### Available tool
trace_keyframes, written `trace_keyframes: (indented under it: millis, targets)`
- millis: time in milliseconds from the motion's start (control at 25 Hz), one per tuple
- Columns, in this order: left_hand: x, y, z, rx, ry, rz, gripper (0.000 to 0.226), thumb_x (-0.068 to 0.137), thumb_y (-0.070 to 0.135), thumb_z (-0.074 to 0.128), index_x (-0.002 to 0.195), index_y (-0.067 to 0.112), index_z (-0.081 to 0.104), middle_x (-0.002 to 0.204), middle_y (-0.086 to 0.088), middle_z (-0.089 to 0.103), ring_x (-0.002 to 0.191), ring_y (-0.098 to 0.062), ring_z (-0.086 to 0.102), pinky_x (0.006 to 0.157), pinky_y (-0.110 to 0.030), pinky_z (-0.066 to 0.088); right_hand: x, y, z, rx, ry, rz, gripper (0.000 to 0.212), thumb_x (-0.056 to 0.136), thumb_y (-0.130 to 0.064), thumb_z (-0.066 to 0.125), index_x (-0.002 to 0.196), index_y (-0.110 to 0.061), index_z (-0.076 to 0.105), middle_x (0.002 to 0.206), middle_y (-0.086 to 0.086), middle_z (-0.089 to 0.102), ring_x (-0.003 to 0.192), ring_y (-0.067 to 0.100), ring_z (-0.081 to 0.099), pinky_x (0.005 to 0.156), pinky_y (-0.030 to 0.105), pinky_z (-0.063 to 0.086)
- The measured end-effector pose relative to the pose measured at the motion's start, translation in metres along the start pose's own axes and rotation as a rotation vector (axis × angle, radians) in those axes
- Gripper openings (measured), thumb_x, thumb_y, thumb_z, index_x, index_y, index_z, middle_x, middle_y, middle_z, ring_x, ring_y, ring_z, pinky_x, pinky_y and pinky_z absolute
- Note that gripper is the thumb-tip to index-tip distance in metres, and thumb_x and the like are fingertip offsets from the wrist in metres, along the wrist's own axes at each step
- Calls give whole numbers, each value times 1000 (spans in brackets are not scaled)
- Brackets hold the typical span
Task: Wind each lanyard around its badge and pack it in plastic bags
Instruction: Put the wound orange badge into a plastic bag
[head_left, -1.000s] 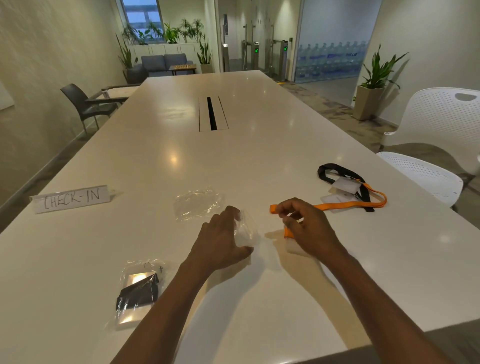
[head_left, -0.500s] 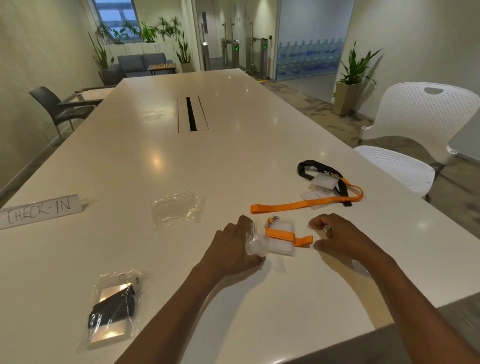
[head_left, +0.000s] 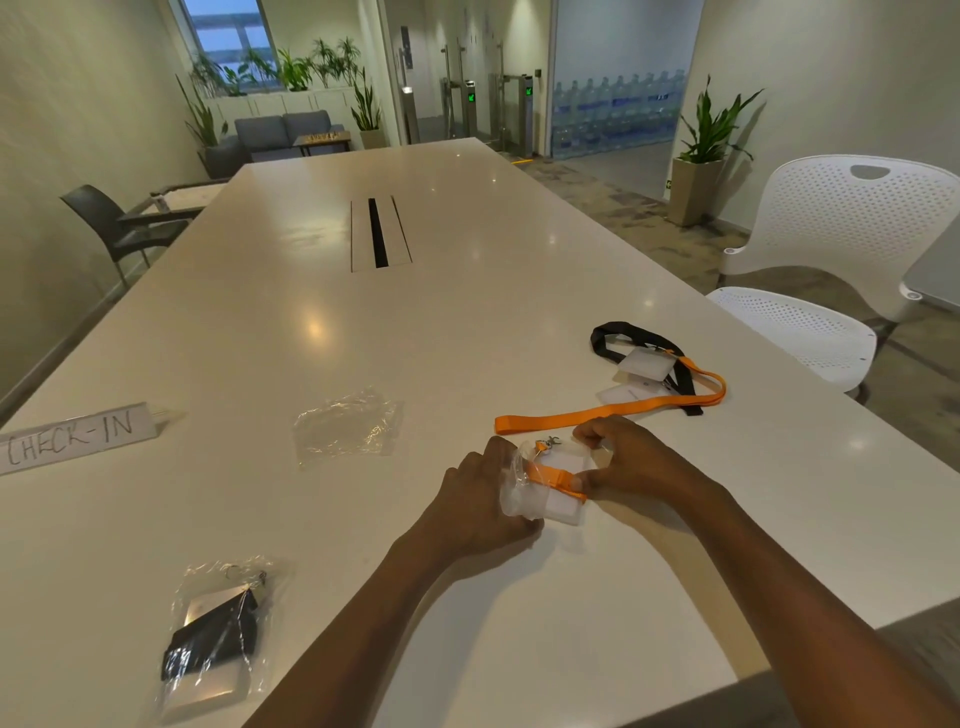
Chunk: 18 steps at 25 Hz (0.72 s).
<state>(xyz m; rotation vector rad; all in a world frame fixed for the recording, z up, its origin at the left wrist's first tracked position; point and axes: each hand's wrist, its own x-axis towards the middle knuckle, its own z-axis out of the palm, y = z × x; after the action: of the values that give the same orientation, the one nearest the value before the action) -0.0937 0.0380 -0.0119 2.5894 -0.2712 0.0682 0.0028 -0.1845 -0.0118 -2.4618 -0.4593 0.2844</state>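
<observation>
The left hand (head_left: 485, 499) is gripping a bag (head_left: 514, 491) mouth on the bench (head_left: 415, 322); the right hand (head_left: 631, 462) is pinching the wound badge (head_left: 558, 486), its right end, long axis pointing left into the bag. Beyond, lanyards (head_left: 608, 413) are lying unwound.

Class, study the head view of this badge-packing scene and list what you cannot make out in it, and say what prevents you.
- Print on the two loose badges far right: too small.
- Left hand fingertips: hidden behind the plastic bag it holds.
- How far the orange-wrapped badge sits inside that bag: the clear film and the right hand obscure it.
- Face of the packed badge near left: covered by black lanyard and glare.
</observation>
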Motion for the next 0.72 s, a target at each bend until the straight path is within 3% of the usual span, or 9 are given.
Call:
trace_keyframes:
  millis: [80,200,400,560,720]
  targets:
    - [0,3,-1,-39,-10,11,60,74,40,71,121,16,42,111,2,54,100,-25,54,88,-42,44,6,-6,1,-55,-49,4,75,61,-48,86,126,-28,55,116,-10,49,100,6,49,72,13,36]
    - [0,3,-2,-80,-26,7,59,74,39,72,118,18,40,109,3,55,99,-24,55,88,-43,45,8,-12,1,-91,-105,36,69,59,-49,86,114,-30,49,111,-9,50,96,9,51,64,15,37]
    - [0,0,-3,-113,-47,4,67,73,45,75,124,22,37,116,3,57,103,-23,58,90,-47,49,3,-21,-1,25,-134,169,69,60,-46,87,109,-33,40,92,-17,47,81,3,50,55,20,39]
    - [-7,-19,-10,82,42,-27,71,70,57,69,124,22,38,117,7,55,99,-21,57,86,-42,49,-5,-27,4,251,-30,210,65,66,-36,87,113,-29,42,96,-11,53,81,6,55,52,18,45]
    - [-15,-35,-19,261,138,-162,72,69,61,66,123,21,39,112,6,55,99,-25,54,81,-39,43,-12,-44,10,629,130,243,60,68,-25,88,113,-21,49,101,5,62,72,19,65,59,30,58]
